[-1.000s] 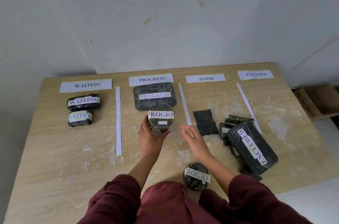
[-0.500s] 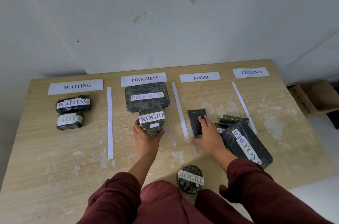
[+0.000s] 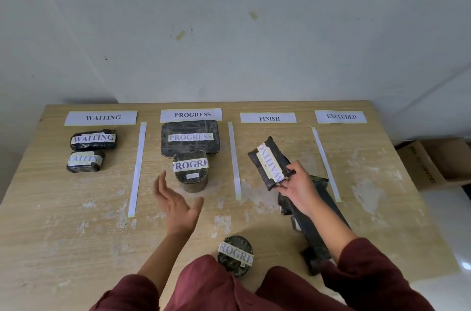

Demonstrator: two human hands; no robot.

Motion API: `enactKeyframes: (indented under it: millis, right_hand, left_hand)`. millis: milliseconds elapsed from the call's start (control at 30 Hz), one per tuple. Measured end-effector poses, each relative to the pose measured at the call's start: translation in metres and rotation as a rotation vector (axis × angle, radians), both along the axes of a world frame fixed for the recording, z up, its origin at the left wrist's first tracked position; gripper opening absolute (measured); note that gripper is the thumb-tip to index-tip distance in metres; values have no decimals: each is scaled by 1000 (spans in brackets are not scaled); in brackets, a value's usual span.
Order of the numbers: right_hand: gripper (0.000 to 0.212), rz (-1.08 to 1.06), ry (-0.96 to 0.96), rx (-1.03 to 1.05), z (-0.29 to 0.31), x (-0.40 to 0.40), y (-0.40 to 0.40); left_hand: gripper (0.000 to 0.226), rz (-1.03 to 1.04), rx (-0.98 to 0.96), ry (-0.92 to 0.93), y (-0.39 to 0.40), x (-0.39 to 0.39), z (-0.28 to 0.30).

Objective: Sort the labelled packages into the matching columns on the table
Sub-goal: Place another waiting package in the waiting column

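Note:
My right hand (image 3: 297, 189) holds a flat black package labelled WAITING (image 3: 269, 163), lifted and tilted over the FINISH column. My left hand (image 3: 175, 206) hovers open, palm up, just left of a rounded PROGRESS package (image 3: 191, 172). That package stands in front of a large flat PROGRESS package (image 3: 190, 138). Two WAITING packages (image 3: 93, 139) (image 3: 84, 161) lie in the WAITING column. A round PROGRESS package (image 3: 235, 256) sits at the near edge. A long black package (image 3: 316, 224) and smaller ones lie under my right forearm, labels hidden.
Paper headers WAITING (image 3: 101, 117), PROGRESS (image 3: 191, 115), FINISH (image 3: 268, 118) and EXCLUDED (image 3: 340, 116) line the far edge of the wooden table (image 3: 63, 221), with white strips dividing columns. An open cardboard box (image 3: 435, 160) stands on the floor to the right.
My left hand let go of the rounded PROGRESS package and drew back, open. My right hand took the flat black package off the table and turned it, showing its WAITING label.

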State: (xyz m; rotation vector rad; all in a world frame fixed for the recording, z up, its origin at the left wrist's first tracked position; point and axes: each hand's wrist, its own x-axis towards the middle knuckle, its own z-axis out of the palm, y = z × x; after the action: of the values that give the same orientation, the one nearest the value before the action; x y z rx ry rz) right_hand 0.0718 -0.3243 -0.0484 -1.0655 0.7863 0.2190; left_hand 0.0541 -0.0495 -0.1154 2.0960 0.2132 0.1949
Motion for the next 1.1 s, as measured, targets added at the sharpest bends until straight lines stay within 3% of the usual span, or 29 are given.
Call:
enactKeyframes:
  millis: [100, 233, 400, 533, 700, 867, 1000, 1100]
  right_hand:
    - [29, 73, -52, 59, 10, -5, -13]
    - [28, 158, -87, 58, 22, -7, -27]
    - [31, 214, -115, 71, 29, -7, -46]
    - [45, 253, -133, 80, 35, -7, -61]
    - [38, 290, -184, 190, 36, -10, -77]
    - [31, 485, -212, 131, 36, -16, -90]
    - [47, 619, -196, 18, 40, -17, -95]
    - [52, 608, -184, -29, 40, -15, -96]
  left_hand:
    - [92, 13, 28, -144, -23, -1, 25]
    - [73, -149, -37, -189, -69, 2, 63]
    - [40, -240, -260, 34, -112, 14, 86]
    - [40, -279, -546, 246, -140, 23, 94]
    - [28, -200, -706, 244, -170, 25, 102]
    - [21, -186, -700, 243, -182, 38, 103]
    - [21, -311, -601, 288, -192, 42, 108]
    - [24, -337, -560, 285, -202, 45, 110]
